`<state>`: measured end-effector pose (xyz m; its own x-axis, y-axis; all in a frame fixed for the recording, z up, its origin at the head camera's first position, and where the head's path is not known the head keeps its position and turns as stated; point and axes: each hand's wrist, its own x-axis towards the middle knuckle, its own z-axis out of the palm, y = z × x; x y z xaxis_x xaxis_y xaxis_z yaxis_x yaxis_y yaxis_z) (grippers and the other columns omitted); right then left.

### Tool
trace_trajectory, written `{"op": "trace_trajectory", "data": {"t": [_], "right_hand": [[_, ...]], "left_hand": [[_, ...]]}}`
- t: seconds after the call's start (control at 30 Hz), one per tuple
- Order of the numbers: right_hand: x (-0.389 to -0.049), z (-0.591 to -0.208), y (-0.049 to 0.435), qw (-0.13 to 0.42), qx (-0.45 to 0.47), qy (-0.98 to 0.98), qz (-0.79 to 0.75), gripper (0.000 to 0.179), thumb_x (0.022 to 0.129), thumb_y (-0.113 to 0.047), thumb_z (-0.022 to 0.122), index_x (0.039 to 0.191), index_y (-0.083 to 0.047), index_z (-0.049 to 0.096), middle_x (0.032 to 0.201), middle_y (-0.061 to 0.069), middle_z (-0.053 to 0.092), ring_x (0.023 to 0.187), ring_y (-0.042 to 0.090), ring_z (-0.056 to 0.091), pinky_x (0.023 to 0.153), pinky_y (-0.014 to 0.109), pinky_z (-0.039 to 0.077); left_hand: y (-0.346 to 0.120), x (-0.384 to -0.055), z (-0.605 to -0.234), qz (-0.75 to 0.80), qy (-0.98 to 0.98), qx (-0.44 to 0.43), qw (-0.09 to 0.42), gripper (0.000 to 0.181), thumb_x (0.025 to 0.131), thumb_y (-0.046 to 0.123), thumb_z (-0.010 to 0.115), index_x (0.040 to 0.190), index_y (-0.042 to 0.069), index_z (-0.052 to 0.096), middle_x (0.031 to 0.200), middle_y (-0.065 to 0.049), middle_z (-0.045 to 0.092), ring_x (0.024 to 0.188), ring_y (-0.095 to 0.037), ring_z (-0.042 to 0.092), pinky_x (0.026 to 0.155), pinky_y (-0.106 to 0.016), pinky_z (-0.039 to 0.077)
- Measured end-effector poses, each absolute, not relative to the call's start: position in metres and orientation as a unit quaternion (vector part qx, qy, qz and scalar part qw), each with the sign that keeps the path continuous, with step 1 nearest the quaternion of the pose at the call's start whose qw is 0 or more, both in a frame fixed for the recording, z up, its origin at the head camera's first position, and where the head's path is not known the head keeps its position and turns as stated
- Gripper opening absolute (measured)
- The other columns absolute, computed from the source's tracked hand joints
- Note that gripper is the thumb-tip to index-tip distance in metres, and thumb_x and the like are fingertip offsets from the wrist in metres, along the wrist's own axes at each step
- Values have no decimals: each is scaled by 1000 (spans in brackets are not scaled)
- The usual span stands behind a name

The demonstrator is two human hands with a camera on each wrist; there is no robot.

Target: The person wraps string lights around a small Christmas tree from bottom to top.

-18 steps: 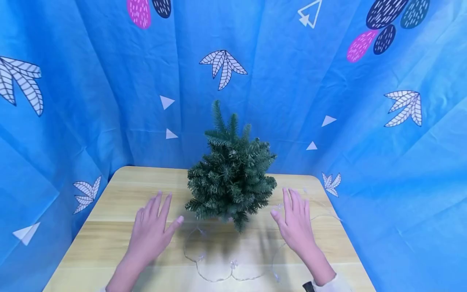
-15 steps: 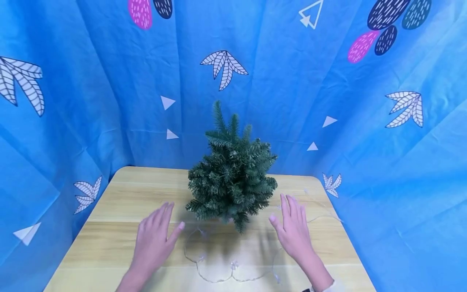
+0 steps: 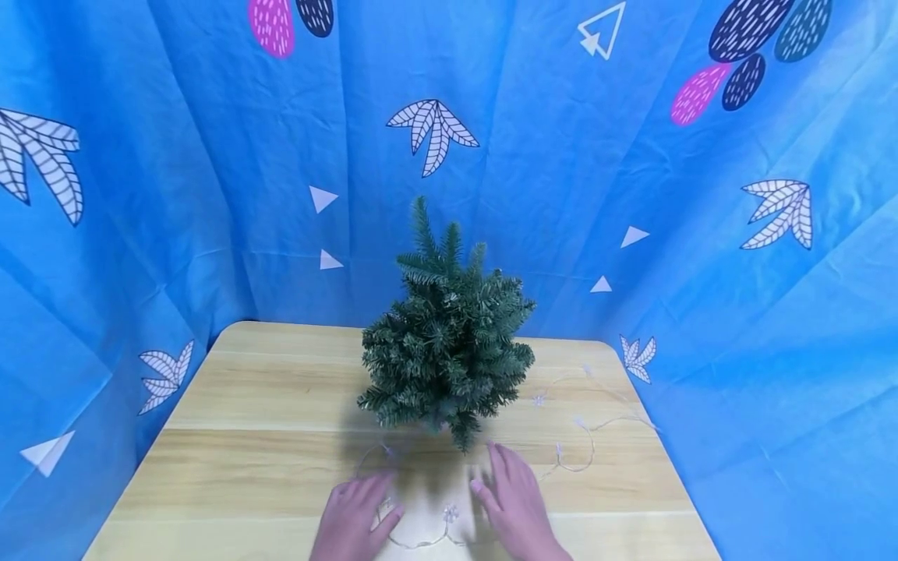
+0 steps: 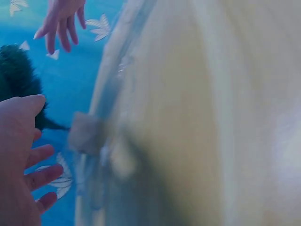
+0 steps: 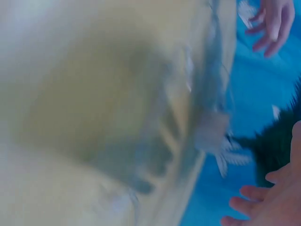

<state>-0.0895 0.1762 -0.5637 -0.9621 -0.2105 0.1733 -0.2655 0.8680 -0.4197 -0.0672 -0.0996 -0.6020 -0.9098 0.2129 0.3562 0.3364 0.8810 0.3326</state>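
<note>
A small artificial Christmas tree point(image 3: 449, 351) stands at the middle of the table. In the left wrist view its trunk runs into a square block base point(image 4: 86, 133). A thin clear string of lights point(image 3: 451, 513) with small star-like pieces lies in curves around the front and right of the tree. My left hand point(image 3: 356, 520) is over the left part of the string, fingers loosely bent and holding nothing. My right hand point(image 3: 517, 502) is over its right part, just in front of the tree, fingers relaxed and empty. Both hands partly cover the wire.
The light wooden table point(image 3: 231, 467) has rounded far corners. A blue patterned curtain point(image 3: 561, 156) hangs behind it and along both sides. More of the wire runs to the table's right edge.
Both hands have moved from beside the tree toward me and inward, closer together and lower in the head view. The tree stays put. More of the string at right now shows.
</note>
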Motion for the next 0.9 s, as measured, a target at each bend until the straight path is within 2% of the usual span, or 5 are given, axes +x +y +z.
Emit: {"op": "trace_trajectory", "data": {"t": [0.13,0.3,0.53,0.73,0.9], "right_hand": [[-83,-590,162,135,212,-957,142,65,100,-52,51,143,-4,50,141,14,56,131,33,52,108,55,41],[-79,-619,150,205,297,-930,70,59,97,-60,51,130,-13,62,127,6,64,118,22,60,95,44,51],[-77,-639,146,225,369,-898,80,41,91,-56,66,113,-22,69,113,-4,66,105,13,62,87,33,51],[-79,-643,151,239,382,-889,84,35,84,-56,72,98,-25,70,105,-8,66,99,10,61,83,28,49],[-81,-644,155,239,381,-889,87,28,73,-46,83,87,-28,68,103,-9,64,96,9,59,80,26,45]], "left_hand": [[-95,-66,-619,-150,-951,-199,182,47,89,53,68,122,19,68,121,0,70,106,-20,65,91,-47,51],[-93,-67,-638,-118,-930,-262,230,44,88,60,65,116,26,70,116,8,69,101,-13,64,83,-40,49],[-93,-70,-650,-110,-912,-295,263,38,84,60,68,105,30,73,107,14,69,94,-9,60,78,-37,45],[-96,-70,-651,-114,-919,-295,236,31,85,58,67,102,32,73,105,16,68,95,-10,60,78,-40,45],[-99,-72,-652,-101,-923,-291,231,24,85,53,70,98,34,72,101,16,67,93,-11,57,77,-40,45]]}}
